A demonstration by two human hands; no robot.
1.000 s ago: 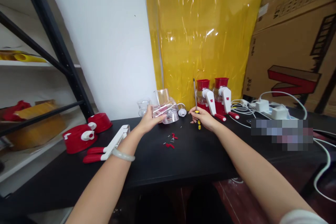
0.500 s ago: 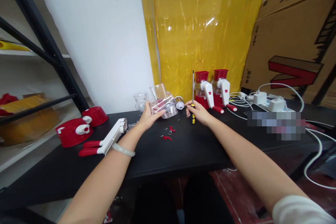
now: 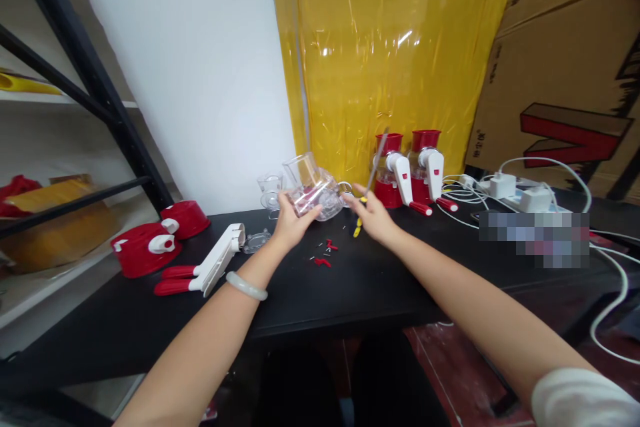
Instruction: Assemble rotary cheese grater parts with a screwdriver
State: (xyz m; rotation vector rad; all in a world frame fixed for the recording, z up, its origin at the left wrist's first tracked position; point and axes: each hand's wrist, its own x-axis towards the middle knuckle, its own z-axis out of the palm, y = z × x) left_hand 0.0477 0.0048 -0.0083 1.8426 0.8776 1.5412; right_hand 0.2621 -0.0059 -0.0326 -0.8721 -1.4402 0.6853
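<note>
My left hand (image 3: 295, 221) is closed around a clear plastic housing (image 3: 313, 190), which tilts with its wide mouth up and to the left. In my right hand (image 3: 374, 215) is a screwdriver (image 3: 358, 225) with a yellow and black handle; its long shaft points up and slightly right. The fingertips of that hand are close to the housing's right end, but whether they touch it I cannot tell. A white and clear round part (image 3: 346, 192) sits just behind them. On the table below lie small red parts (image 3: 323, 262) and several tiny screws (image 3: 327, 254).
Two red and white crank-handled machines (image 3: 395, 173) stand at the back right, near white cables and plugs (image 3: 503, 185). Red bases (image 3: 145, 253) and white crank arms with red grips (image 3: 215, 263) lie left on the black table (image 3: 340, 300). Another clear housing (image 3: 270, 190) stands by the wall.
The screwdriver has gone from upright to leaning, its shaft tip now further right. My right hand has come nearer the clear housing, which has turned a little in my left hand.
</note>
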